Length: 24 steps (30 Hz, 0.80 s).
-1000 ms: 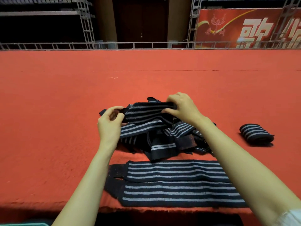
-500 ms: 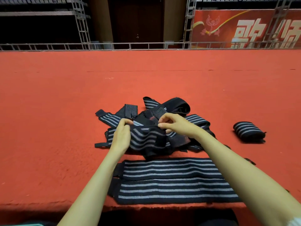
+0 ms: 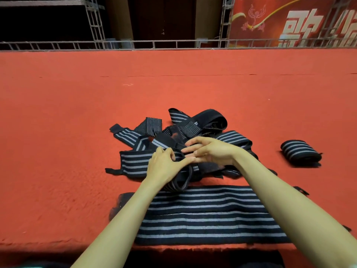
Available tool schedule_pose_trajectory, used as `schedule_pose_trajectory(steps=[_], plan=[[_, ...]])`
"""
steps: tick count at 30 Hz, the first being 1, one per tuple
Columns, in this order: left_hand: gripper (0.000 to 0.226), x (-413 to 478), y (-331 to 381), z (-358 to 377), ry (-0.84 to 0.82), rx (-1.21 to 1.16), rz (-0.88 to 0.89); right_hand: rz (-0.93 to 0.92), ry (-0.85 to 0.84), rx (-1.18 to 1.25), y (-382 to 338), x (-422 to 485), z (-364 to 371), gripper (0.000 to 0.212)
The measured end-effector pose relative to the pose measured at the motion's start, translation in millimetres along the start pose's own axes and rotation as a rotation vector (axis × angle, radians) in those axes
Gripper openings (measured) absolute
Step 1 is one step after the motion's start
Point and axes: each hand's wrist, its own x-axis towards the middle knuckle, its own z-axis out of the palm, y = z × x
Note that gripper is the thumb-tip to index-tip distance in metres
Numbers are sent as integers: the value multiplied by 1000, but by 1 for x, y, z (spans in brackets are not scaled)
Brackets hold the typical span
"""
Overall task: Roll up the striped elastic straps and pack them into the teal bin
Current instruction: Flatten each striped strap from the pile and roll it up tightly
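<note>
A tangled pile of black straps with grey stripes (image 3: 195, 128) lies mid-surface on the red carpet. My left hand (image 3: 164, 167) grips a looped, partly rolled strap (image 3: 181, 180) at the pile's near edge. My right hand (image 3: 210, 151) meets it from the right, its fingertips pinching the same strap. Two straps (image 3: 208, 215) lie flat side by side near the front edge, partly under my forearms. One finished roll (image 3: 300, 151) sits apart at the right. The teal bin is not clearly in view.
The red carpeted platform (image 3: 77, 113) stretches far back to a metal truss rail (image 3: 154, 44). A red banner (image 3: 289, 22) hangs behind at the right. The platform's front edge (image 3: 58, 246) runs just below the flat straps.
Both hands came down from holding a strap stretched above the pile and drew together at its near edge. The strap now forms a loop under my left hand.
</note>
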Motion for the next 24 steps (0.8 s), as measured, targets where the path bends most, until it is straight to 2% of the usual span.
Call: schedule_pose_trajectory(steps=[2,3,4,6,8,9,11,13,15,16,18,20,22,24], plan=[[39,1,0,2,47,2,0,-22,30,-56,0,4,2,29],[30,2,0,3,56,-6,10,-52,104,-142,-1,8,4,25],[24,2,-1,2,63,-17,23,-101,214,-288,0,13,7,21],[20,3,-1,1,82,-53,50,-195,421,-687,0,24,10,30],[19,1,-3,-1,89,-118,64,-204,429,-959,2,35,13,31],[18,0,-6,-3,88,-155,62,-195,425,-986,4,40,14,22],[16,-2,-14,-11,112,-244,45,-194,518,-871,5,48,11,7],[18,-4,-25,-25,173,-339,28,-176,707,-669,4,53,0,8],[21,-6,-33,-42,224,-350,38,-110,856,-614,2,54,-16,16],[23,-6,-35,-51,228,-346,51,-63,874,-644,2,53,-21,22],[27,-8,-34,-69,202,-359,90,0,826,-783,-2,48,-19,45],[25,-9,-29,-89,164,-408,149,-136,749,-878,-9,43,-3,60],[26,-13,-19,-112,121,-479,244,-369,626,-865,-21,36,19,54],[19,-19,-3,-134,15,-545,373,-494,479,-726,-36,26,38,40]])
